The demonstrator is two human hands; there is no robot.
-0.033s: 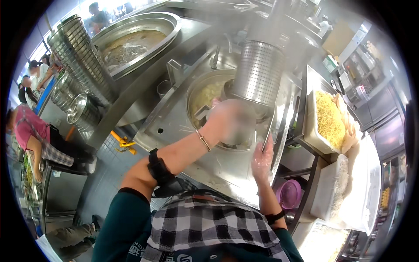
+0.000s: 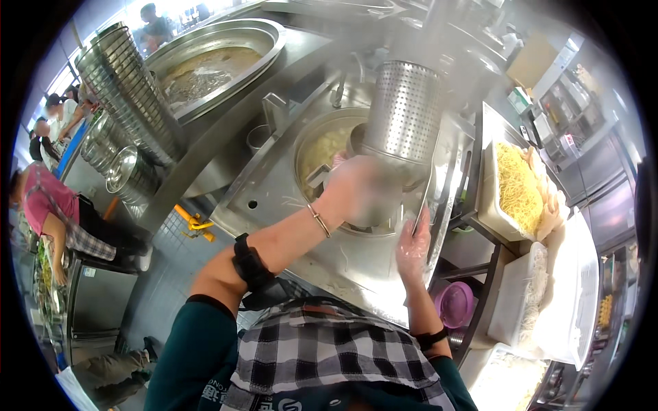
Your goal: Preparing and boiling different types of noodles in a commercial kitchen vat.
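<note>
A tall perforated steel noodle strainer [image 2: 403,113] is tilted over a round pot [image 2: 299,147] of pale, cloudy liquid set into the steel counter. Its long handle runs down to my right hand [image 2: 413,243], which is closed around it and looks covered by a thin clear glove. My left hand [image 2: 343,192] reaches over the pot, just below the strainer's lower end. Its fingers are curled, but a blur covers part of them and a round grey thing beside them. A bent metal piece [image 2: 317,176] sticks out left of this hand.
At right stand a white tray with yellow noodles [image 2: 517,185] and a tub of pale noodles [image 2: 531,301]. A purple basin [image 2: 454,305] sits below. Far left are stacked steel bowls [image 2: 127,89], a large soup vat [image 2: 274,34] and a person in pink [image 2: 51,202]. Steam blurs the back.
The strainer has shifted very slightly up and to the left. Both hands stay nearly where they were.
</note>
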